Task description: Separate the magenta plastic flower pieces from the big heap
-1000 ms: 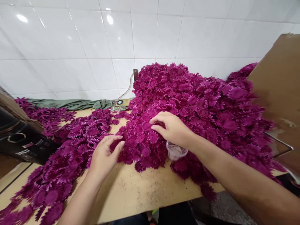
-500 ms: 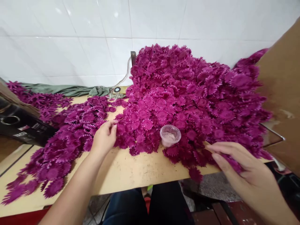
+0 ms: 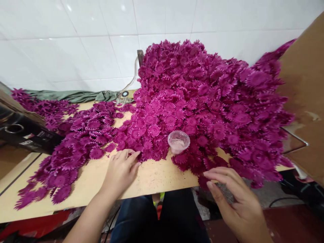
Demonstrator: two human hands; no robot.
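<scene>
Nearest the camera, the right hand (image 3: 234,199) is open with fingers extended, fingertips at the magenta flowers overhanging the front edge of the counter (image 3: 157,179). The left hand (image 3: 121,170) lies open, palm down on the bare counter, fingertips touching the near edge of the flower pile (image 3: 202,98). A small clear cup (image 3: 178,141) sits upright in the pile's front slope, between the hands. Loose flowers (image 3: 73,152) spread to the left beside a black box (image 3: 27,136). A cardboard panel (image 3: 303,101) stands at right. Behind lie a green cloth (image 3: 71,96) and the tiled wall (image 3: 76,50).
</scene>
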